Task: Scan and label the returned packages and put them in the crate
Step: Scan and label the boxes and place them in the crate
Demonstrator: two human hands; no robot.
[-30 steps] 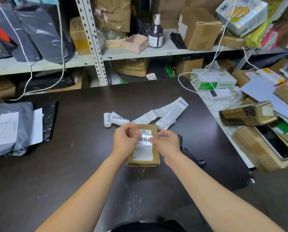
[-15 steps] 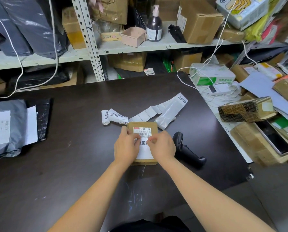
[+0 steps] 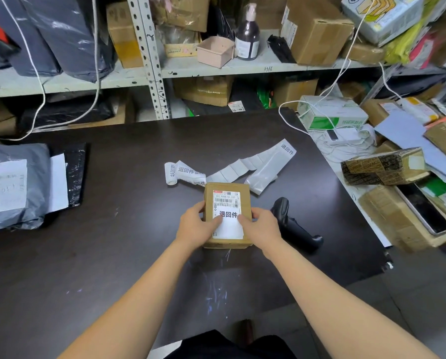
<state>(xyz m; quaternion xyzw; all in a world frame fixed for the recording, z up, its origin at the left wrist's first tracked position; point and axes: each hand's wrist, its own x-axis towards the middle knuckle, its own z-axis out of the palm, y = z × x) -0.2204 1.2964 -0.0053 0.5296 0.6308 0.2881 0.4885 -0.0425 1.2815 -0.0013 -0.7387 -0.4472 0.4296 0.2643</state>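
The small box (image 3: 229, 189) sits at the middle of the counter (image 3: 113, 255), gripped by the left hand (image 3: 197, 225) at its 9 o'clock and the right hand (image 3: 262, 228) at 3, thumbs on the return label (image 3: 228, 216). Press outward from the label's centre so its edges seal flat.

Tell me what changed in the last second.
The sticker, pinched above the box by both hands earlier, now lies flat on the box's label. The left hand and right hand moved apart to grip the box's sides, thumbs pressing the sticker. Box, label strip and scanner stayed put.
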